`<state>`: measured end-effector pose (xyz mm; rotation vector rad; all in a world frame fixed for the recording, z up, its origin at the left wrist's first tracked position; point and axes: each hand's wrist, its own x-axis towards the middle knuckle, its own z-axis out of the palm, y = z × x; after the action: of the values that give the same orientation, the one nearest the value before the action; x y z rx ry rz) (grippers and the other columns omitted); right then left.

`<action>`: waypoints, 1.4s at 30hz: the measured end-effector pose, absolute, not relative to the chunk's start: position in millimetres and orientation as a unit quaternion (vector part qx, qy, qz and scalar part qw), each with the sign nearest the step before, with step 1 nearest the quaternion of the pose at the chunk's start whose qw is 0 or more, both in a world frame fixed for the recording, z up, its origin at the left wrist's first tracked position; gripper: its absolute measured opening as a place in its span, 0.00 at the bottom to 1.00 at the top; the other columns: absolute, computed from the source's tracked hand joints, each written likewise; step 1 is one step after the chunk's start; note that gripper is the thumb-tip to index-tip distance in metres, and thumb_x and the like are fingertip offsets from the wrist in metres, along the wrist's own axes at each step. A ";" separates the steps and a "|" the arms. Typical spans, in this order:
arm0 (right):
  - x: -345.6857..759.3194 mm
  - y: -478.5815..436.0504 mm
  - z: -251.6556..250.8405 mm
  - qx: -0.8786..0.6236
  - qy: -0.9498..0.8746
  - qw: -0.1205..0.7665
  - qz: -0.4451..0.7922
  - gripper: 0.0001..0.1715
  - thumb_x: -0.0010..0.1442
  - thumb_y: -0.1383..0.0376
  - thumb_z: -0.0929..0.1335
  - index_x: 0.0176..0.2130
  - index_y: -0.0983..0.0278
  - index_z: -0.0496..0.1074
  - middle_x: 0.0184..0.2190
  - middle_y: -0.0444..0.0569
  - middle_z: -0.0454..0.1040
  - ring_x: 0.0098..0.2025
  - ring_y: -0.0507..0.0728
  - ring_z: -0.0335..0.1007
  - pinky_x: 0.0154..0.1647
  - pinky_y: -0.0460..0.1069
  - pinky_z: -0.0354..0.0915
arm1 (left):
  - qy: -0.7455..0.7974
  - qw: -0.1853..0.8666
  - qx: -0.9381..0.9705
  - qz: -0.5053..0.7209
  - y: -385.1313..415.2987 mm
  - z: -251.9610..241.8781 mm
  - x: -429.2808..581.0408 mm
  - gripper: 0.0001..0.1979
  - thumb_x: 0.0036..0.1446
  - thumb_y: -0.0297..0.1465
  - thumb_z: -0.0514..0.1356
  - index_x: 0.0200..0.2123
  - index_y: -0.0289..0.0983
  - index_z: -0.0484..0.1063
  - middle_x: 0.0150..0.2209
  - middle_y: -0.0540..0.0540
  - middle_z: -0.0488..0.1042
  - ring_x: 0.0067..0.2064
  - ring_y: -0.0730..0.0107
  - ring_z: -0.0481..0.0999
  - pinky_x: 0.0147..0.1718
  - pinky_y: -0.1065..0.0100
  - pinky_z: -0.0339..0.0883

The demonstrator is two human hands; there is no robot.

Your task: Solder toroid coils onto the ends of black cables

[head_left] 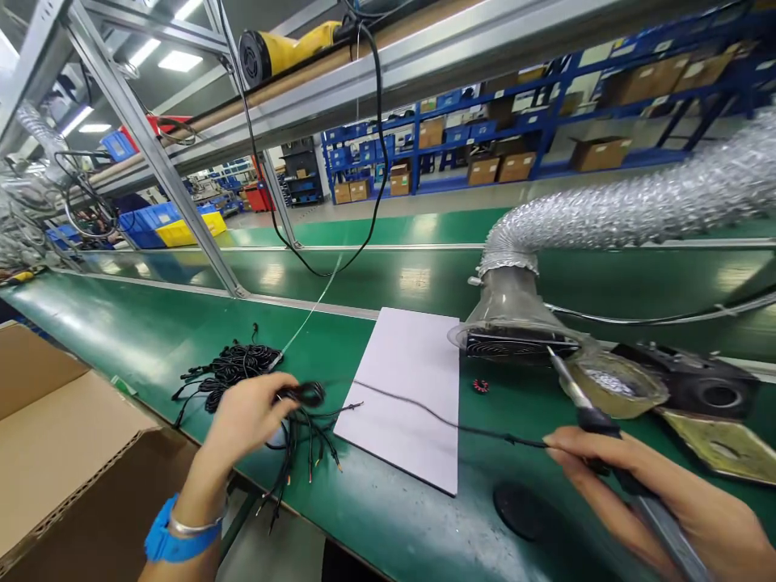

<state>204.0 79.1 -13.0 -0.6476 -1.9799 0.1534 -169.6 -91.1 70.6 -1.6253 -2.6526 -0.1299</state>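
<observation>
My left hand (251, 412) is closed on a bunch of coiled black cables (309, 394), with several cable ends hanging past the bench edge. My right hand (667, 493) grips a soldering iron (597, 424), its tip pointing up and left toward the fume hood. Between the right thumb and fingertips is the end of a single black cable (418, 402). This cable stretches across a white board (406, 388) toward the left hand. Behind my left hand lies a tangled pile of black cables (242, 364).
A fume hood (515, 311) on a silver duct stands behind the right hand. Near it are a dish of metal shavings (612, 381), a black holder (697, 384) and a yellowish sponge (721, 440). A black disc (518, 509) lies in front. An open carton (73, 453) stands left.
</observation>
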 end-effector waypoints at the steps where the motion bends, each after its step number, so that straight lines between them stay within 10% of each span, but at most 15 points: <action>1: 193.7 81.8 -4.7 -0.248 -0.835 0.488 0.064 0.07 0.60 0.60 0.69 0.40 0.54 0.73 0.33 0.43 0.79 0.29 0.56 0.76 0.38 0.53 0.71 | -0.866 0.054 -0.493 -0.058 -88.2 82.3 -178.2 0.15 0.60 0.37 0.55 0.49 0.46 0.74 0.34 0.50 0.79 0.36 0.62 0.77 0.32 0.68 0.63; 5: 119.9 107.4 7.4 -0.247 -0.850 0.450 0.123 0.06 0.62 0.65 0.65 0.39 0.59 0.72 0.34 0.46 0.76 0.33 0.55 0.74 0.37 0.51 0.69 | -0.913 0.179 -0.363 -0.048 -44.7 112.1 -230.1 0.18 0.62 0.37 0.52 0.55 0.50 0.69 0.41 0.46 0.78 0.44 0.56 0.76 0.36 0.65 0.66; 22: -9.3 208.7 -63.5 -0.413 -0.863 0.254 0.143 0.17 0.66 0.59 0.66 0.51 0.66 0.68 0.48 0.52 0.71 0.46 0.57 0.71 0.46 0.56 0.71 | -0.892 -0.010 -0.452 -0.016 97.5 5.8 -334.2 0.17 0.63 0.35 0.59 0.53 0.35 0.68 0.52 0.41 0.70 0.49 0.60 0.74 0.46 0.54 0.71; 36: 13.2 164.6 -22.7 -0.321 -0.848 0.383 0.178 0.11 0.63 0.64 0.66 0.46 0.66 0.68 0.34 0.47 0.74 0.32 0.53 0.72 0.36 0.50 0.71 | -0.838 -0.038 -0.535 -0.095 86.7 39.4 -260.1 0.15 0.64 0.39 0.57 0.45 0.34 0.72 0.44 0.43 0.75 0.44 0.64 0.75 0.46 0.56 0.70; 42: 109.1 114.9 12.1 -0.270 -0.822 0.477 0.157 0.07 0.61 0.66 0.65 0.42 0.61 0.68 0.47 0.52 0.76 0.49 0.59 0.75 0.53 0.53 0.69 | -0.762 -0.148 -0.619 -0.118 77.8 33.8 -179.5 0.12 0.61 0.35 0.57 0.41 0.37 0.77 0.27 0.49 0.74 0.30 0.69 0.74 0.31 0.69 0.65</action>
<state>109.1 114.9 12.1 -0.6594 -2.0069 0.3834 -179.5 77.8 33.8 -2.1543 -2.6493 -0.4110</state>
